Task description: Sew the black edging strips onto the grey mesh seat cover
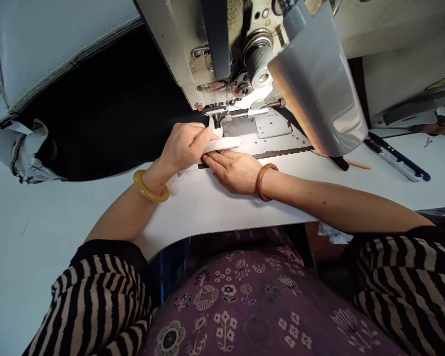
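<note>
Just in front of the needle area of a sewing machine (185,54), my left hand (185,145) is closed on a white strip (224,144), its fingers bent over it. The strip's free end points right, and a part of it runs up toward the presser foot (217,118). My right hand (237,170) lies palm down with its fingers extended, the fingertips just below the strip and near my left hand. Black fabric (104,109) spreads left of the machine head, beside my left hand.
A grey lamp (319,84) hangs over the machine's right side. Snips with dark handles (400,158) and a thin wooden stick (358,164) lie on the white table (207,207) at right. Bulky light grey material (59,39) rises at the upper left.
</note>
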Action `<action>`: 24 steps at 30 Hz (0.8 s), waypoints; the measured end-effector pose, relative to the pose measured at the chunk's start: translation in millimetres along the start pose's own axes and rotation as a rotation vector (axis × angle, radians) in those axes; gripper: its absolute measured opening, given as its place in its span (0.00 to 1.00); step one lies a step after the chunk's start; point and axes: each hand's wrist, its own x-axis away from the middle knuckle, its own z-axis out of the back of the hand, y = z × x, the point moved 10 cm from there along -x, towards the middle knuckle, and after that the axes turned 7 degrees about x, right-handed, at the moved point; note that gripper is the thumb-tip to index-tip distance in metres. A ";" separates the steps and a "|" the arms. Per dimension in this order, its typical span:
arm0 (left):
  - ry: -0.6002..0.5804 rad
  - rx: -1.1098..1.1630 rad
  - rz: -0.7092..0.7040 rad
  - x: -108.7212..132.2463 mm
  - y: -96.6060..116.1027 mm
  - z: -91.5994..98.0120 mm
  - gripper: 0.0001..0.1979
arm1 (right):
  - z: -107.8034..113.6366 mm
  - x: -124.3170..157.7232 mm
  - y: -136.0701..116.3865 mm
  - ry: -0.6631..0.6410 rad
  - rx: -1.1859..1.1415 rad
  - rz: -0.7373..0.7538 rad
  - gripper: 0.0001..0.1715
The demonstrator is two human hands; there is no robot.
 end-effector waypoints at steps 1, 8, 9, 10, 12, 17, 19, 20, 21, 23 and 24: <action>0.050 0.097 0.025 1.6 -8.1 3.5 0.21 | 3.3 1.7 -0.8 0.035 0.007 0.009 0.21; 0.012 0.020 -0.187 8.7 -17.3 -12.4 0.14 | 25.0 10.7 31.4 -0.061 0.132 -0.281 0.25; 0.005 0.006 -0.211 9.4 -16.6 -13.8 0.15 | 23.5 11.2 35.0 -0.122 0.145 -0.310 0.26; 0.001 -0.004 -0.232 10.2 -15.8 -14.3 0.15 | 19.9 11.6 35.9 -0.193 0.144 -0.312 0.26; 0.002 -0.016 -0.263 11.7 -14.1 -14.2 0.16 | 11.2 12.7 32.9 -0.323 0.120 -0.266 0.26; -0.027 -0.034 -0.280 13.8 -11.6 -15.2 0.17 | 6.1 17.2 34.9 -0.418 0.096 -0.260 0.25; -0.037 -0.040 -0.275 13.8 -10.8 -15.6 0.17 | 5.5 17.8 36.2 -0.426 0.079 -0.273 0.23; -0.039 -0.042 -0.273 13.8 -10.4 -15.8 0.16 | 4.5 18.2 36.9 -0.437 0.074 -0.283 0.23; -0.041 -0.044 -0.271 13.8 -10.0 -16.0 0.16 | 3.1 18.7 37.5 -0.455 0.072 -0.292 0.24; -0.034 -0.042 -0.277 13.9 -8.9 -16.0 0.15 | 0.3 19.7 38.0 -0.492 0.077 -0.302 0.25; -0.027 -0.037 -0.285 13.9 -8.2 -15.7 0.15 | -0.4 20.0 38.3 -0.505 0.081 -0.304 0.25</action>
